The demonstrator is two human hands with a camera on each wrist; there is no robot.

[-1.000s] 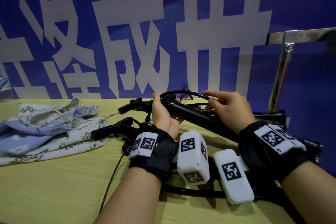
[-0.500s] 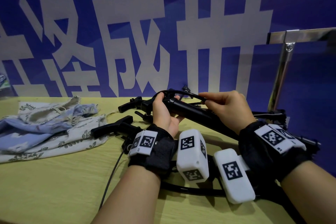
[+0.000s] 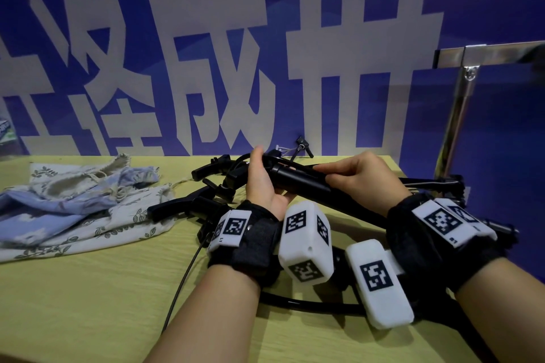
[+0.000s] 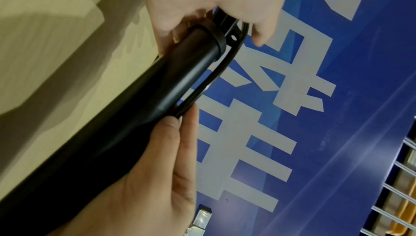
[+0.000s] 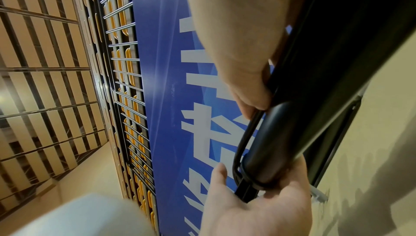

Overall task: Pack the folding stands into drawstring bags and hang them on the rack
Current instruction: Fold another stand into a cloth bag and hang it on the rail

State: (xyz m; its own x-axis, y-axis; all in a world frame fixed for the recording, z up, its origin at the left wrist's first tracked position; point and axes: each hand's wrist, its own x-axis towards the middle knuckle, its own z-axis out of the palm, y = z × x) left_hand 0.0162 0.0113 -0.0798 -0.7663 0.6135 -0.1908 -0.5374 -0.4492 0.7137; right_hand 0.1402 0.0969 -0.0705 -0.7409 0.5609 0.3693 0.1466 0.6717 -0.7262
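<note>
I hold a black folding stand above the table's far edge. My left hand cups its capped end from below, thumb up. My right hand grips the tube further along, and its fingertips pinch the stand's thin black loop against the tube. The left wrist view shows the right thumb on that loop. More black stands lie on the table behind my left wrist. A heap of floral and blue drawstring bags lies at the left. The metal rack rises at the right.
The yellow wooden table runs up to a blue wall banner. A thin black cable trails toward the front edge. Another stand's legs stick out behind my right hand, near the rack post.
The loop, arched above the tube a second ago, now lies flatter against it. My right fingertips have slid left along it, and my left thumb has lifted.
</note>
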